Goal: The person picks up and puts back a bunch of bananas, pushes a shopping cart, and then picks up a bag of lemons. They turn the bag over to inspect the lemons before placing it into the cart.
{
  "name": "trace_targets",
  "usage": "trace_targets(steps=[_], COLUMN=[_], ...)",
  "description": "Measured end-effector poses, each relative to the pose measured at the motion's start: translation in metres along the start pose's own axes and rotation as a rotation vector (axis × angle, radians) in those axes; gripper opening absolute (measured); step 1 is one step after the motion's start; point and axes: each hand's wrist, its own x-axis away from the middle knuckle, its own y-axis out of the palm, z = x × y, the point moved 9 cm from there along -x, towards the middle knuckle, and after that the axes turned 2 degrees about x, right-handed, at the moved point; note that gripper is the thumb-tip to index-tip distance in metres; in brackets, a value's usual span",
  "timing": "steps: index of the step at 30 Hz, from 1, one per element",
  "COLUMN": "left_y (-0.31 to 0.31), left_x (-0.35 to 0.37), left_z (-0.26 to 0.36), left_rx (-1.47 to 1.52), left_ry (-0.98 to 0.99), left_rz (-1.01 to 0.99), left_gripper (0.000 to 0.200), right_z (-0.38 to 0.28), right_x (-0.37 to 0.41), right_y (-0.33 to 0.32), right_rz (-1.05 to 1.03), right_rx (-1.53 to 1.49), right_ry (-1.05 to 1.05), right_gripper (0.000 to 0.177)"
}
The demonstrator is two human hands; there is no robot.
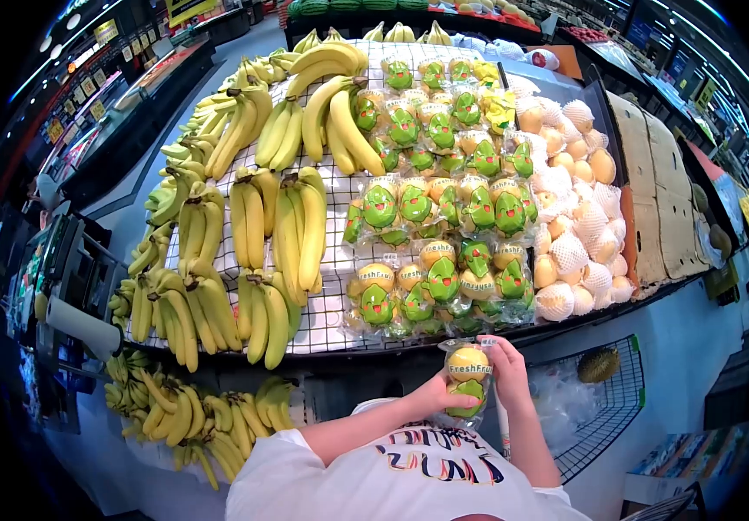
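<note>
Head view shows the left hand (440,396) gripping a fruit bag (467,368) low and the right hand (508,368) holding its upper corner, near the table (324,323). Probably it is being inspected; next move calls for two steady grips.

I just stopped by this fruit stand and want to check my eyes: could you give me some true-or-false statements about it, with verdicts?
1. The left hand and right hand hold one clear bag of fruit. True.
2. Bananas lie left of the bagged fruit on the display. True.
3. The person's top is plain black. False: the white shirt has printed lettering.
4. A spiky fruit, apparently a durian, is in the wire cart. True.
5. All the loose round fruits at the display's right are bare. False: many wear white foam nets.
</note>
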Motion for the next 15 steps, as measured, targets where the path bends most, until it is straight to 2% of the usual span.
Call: trace_targets(steps=[4,8,10,11,14,15], left_y=[-0.014,-0.020,-0.021,-0.025,-0.030,-0.033], left_x=[-0.009,-0.010,-0.007,-0.007,-0.003,-0.003], left_z=[0.011,0.021,0.031,0.032,0.045,0.049], left_rx=[0.002,0.117,0.147,0.175,0.231,0.225], left_ry=[0.012,-0.027,-0.018,-0.017,0.027,0.032], left_rz=[-0.032,-0.086,-0.105,-0.109,-0.123,-0.113], left_gripper=[0.055,0.041,0.041,0.041,0.040,0.039], right_z=[-0.004,-0.012,-0.012,-0.001,-0.032,-0.040], right_x=[-0.016,-0.025,-0.023,-0.026,-0.032,-0.031], right_y=[-0.007,-0.025,-0.038,-0.047,-0.021,-0.008], right_rz=[0.112,0.340,0.416,0.400,0.344,0.350], right_rx=[0.086,0.065,0.068,0.013,-0.291,-0.379], right_ry=[-0.082,-0.131,-0.105,-0.065,-0.252,-0.272], right_gripper=[0.032,0.026,0.024,0.034,0.062,0.083])
